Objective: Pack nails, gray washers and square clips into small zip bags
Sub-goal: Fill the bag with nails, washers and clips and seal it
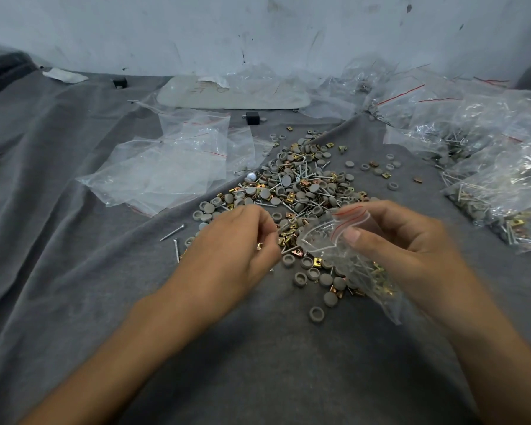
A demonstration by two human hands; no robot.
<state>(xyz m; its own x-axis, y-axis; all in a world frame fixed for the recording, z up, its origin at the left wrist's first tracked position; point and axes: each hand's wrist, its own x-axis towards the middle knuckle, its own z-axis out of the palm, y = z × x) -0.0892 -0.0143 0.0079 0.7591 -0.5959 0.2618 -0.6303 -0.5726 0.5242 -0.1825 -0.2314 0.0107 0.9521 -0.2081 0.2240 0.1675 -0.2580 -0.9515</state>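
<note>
Step in hand: filling of one zip bag (328, 237), judged partly done, since metal contents are seen in its lower end. Right hand (393, 243): raised just above the surface (74, 240), with thumb and fingers pinching the bag at its red-lined mouth. The mouth is turned toward the left hand and the bag body hangs back toward the wrist. Left hand (239, 240): knuckles up, fingers curled, tips pinching a small metal piece (284, 227), seemingly a nail, just beside the bag mouth; blur prevents certainty. Loose stock: a pile (301, 182) of washers (316, 314), clips (298, 254) and nails (172, 233) is spread on the surface beneath and beyond both hands. Empty bags (166, 170) are laid at left, filled bags (497, 167) heaped at right. Next move, as judged: the pinched piece is to be slid through the mouth, which must be kept parted. Further pieces are then to be gathered from the pile.
</note>
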